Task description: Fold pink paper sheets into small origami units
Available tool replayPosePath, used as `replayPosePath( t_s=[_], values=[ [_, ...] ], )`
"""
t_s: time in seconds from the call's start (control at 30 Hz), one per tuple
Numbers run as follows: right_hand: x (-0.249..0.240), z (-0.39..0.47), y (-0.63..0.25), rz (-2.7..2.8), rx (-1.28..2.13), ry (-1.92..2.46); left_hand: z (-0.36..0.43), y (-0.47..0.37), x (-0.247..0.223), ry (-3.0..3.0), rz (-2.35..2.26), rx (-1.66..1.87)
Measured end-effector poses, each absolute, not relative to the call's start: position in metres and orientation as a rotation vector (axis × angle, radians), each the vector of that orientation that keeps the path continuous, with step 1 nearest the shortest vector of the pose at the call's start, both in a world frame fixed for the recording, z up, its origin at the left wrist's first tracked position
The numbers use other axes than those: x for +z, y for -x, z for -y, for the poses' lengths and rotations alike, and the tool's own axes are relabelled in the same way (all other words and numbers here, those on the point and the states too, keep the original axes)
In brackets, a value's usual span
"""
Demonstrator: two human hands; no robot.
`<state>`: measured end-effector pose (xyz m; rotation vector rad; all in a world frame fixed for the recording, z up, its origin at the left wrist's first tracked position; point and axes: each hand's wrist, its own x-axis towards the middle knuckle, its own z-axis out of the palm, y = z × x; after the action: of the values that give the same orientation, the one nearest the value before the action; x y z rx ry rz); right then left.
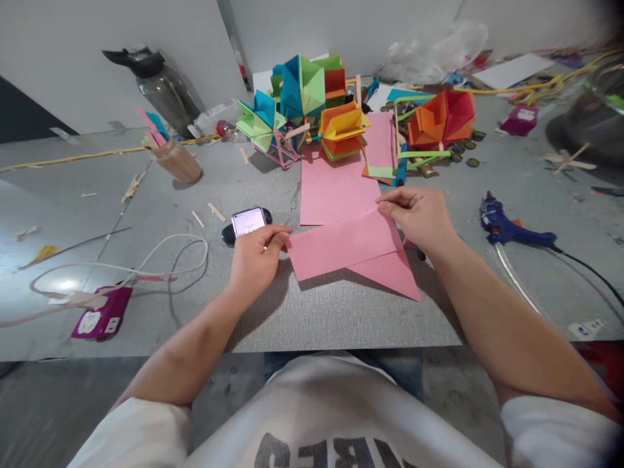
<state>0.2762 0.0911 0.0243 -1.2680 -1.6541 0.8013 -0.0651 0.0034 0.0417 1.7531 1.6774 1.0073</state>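
Observation:
A folded sheet of pink paper (341, 244) is held up between my two hands, over the front part of the table. My left hand (258, 257) pinches its left corner between thumb and fingers. At its upper right corner, my right hand (414, 211) pinches the fold the same way. One pointed flap of the paper hangs down at the lower right. Behind it lies a flat sheet of pink paper (336, 188), partly covered by the held one. A phone (248, 223) rests on a dark stand just beyond my left hand.
Folded paper shapes in blue, green (305, 88) and orange (441, 120) stand at the back. A blue glue gun (517, 231) lies right, its cord trailing forward. Left are a wooden cup of sticks (176, 160), a dark bottle (168, 91) and a purple plug block (102, 312) with a white cable.

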Motion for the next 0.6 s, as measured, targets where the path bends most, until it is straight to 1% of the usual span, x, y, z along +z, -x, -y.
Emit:
replayPosePath(
  t_s=[0.1,0.17,0.3,0.4,0.5,0.6],
  values=[
    [0.02,-0.094,-0.276,1.619,0.845,1.307,0.004,0.066,0.041,-1.896,-1.806,1.164],
    [0.018,-0.091,-0.269,1.661,0.873,1.297,0.008,0.065,0.04,-2.03,-1.829,1.177],
    [0.023,-0.07,-0.246,1.799,1.006,1.236,0.013,0.053,0.032,-2.228,-1.643,0.945],
    [0.029,-0.055,-0.233,1.855,1.068,1.216,0.014,0.042,0.025,-2.179,-1.524,0.696],
    [0.03,-0.053,-0.233,1.881,1.045,1.212,0.015,0.034,0.022,-2.023,-1.487,0.47],
    [0.026,-0.06,-0.239,1.98,0.938,1.22,0.015,0.031,0.023,-1.94,-1.483,0.404]
  ],
)
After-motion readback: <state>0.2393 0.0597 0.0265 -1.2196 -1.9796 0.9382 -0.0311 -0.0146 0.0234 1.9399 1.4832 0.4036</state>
